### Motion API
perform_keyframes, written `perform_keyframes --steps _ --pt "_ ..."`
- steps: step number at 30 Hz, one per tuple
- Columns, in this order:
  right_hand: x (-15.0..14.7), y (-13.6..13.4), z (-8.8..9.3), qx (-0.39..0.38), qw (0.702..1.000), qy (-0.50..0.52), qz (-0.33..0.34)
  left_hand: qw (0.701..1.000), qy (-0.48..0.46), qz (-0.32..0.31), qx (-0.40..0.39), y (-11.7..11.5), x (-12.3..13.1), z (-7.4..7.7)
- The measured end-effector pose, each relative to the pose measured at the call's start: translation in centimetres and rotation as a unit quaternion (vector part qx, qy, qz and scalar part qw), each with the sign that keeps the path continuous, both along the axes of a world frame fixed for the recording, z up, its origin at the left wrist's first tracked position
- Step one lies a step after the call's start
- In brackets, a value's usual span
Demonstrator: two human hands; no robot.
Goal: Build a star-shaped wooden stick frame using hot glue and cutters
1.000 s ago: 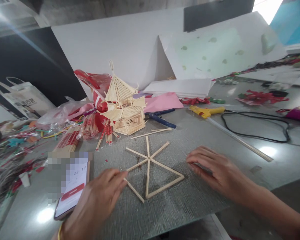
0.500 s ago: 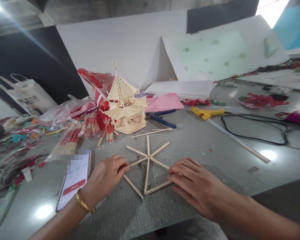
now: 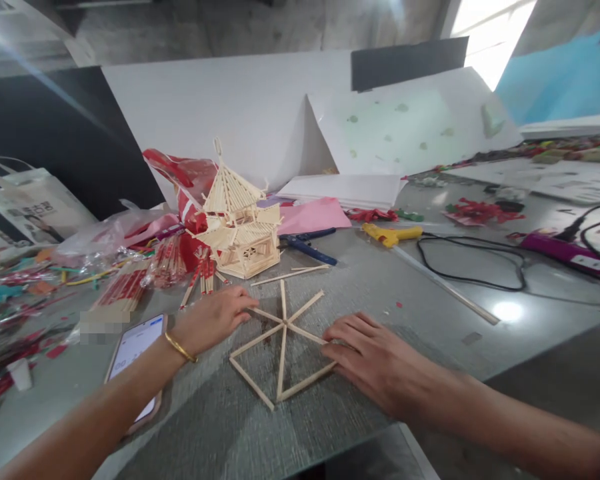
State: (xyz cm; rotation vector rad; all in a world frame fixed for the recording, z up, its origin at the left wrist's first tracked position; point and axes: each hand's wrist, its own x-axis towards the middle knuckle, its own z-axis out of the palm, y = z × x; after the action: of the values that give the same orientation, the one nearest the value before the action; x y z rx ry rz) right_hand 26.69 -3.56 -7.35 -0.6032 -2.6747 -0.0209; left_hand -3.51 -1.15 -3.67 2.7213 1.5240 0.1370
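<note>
1. Stick frame (image 3: 285, 323) lies before the pagoda (image 3: 249, 250).
2. My left fingers (image 3: 244, 304) bunch at its pagoda-side spoke (image 3: 267, 315), likely steadying it.
3. My right fingers (image 3: 341, 332), farther off, curl over its opposite side; whether either pinches, I can't tell.

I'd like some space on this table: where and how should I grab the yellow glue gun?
Probably by the glue gun's handle, right hand coming down from above and the right: the handle points right, with the cord at its end, while a long pale rod juts toward you.
</note>
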Motion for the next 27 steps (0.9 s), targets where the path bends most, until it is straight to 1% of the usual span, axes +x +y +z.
perform_keyframes --steps 4,6,8,11,14,17,21,24,27 --pt "1.5 0.6 1.4 -0.037 0.999 0.009 -0.024 1.0 0.003 -0.017 -0.001 0.7 0.0 -0.7" --pt "2.2 0.8 1.8 -0.035 0.998 0.017 -0.044 1.0 0.003 -0.017 -0.001 0.7 -0.1 -0.8" --pt "2.4 0.8 1.8 -0.035 0.998 0.023 -0.046 1.0 0.002 -0.017 -0.001 0.6 -0.2 -0.8" --pt "2.0 0.4 1.5 -0.062 0.997 0.023 -0.026 1.0 0.002 -0.019 -0.005 0.6 -0.3 -0.8" --pt "1.0 0.0 1.0 -0.081 0.997 -0.001 -0.006 1.0 0.003 -0.023 -0.01 0.7 -0.2 -0.6" --pt "0.1 0.2 0.6 -0.055 0.998 -0.031 0.018 0.999 0.006 -0.028 -0.014 0.8 -0.1 -0.4" --pt "-0.2 1.1 0.6 -0.02 0.997 -0.047 0.05 0.999 0.01 -0.026 -0.017 0.7 -0.1 -0.3" --pt "0.3 2.1 0.7 -0.019 0.997 -0.047 0.063 0.999 0.012 -0.024 -0.021 0.2 -0.3 -0.3" --pt "1.4 3.5 0.8 -0.032 0.995 -0.047 0.078 0.999 0.014 -0.019 -0.027 -0.7 0.0 -0.2"
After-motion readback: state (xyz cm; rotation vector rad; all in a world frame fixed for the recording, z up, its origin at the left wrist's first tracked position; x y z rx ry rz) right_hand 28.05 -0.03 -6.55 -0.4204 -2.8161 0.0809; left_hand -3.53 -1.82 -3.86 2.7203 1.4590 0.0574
